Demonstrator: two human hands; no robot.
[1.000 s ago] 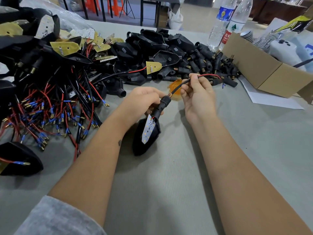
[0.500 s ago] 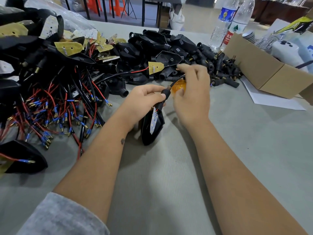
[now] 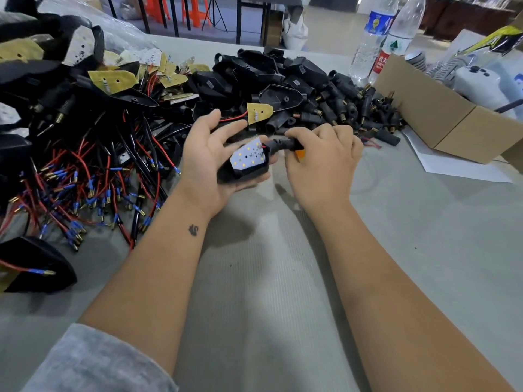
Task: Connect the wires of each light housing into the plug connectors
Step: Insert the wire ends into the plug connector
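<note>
A: Left hand (image 3: 208, 159)?
B: Palm up, fingers nearly straight. Light housing (image 3: 245, 168) rests on it, white LED board facing up.
A: Right hand (image 3: 321, 159)?
B: Fingers curled round the black plug connector (image 3: 283, 143) at the housing's stem end. Something orange under the thumb, prob. a lens; can't tell for sure.
A: Rest of the bench?
B: Wired housings w/ red and black leads (image 3: 85, 176) piled left, loose connectors (image 3: 353, 108) behind, cardboard box (image 3: 441, 120) right.
</note>
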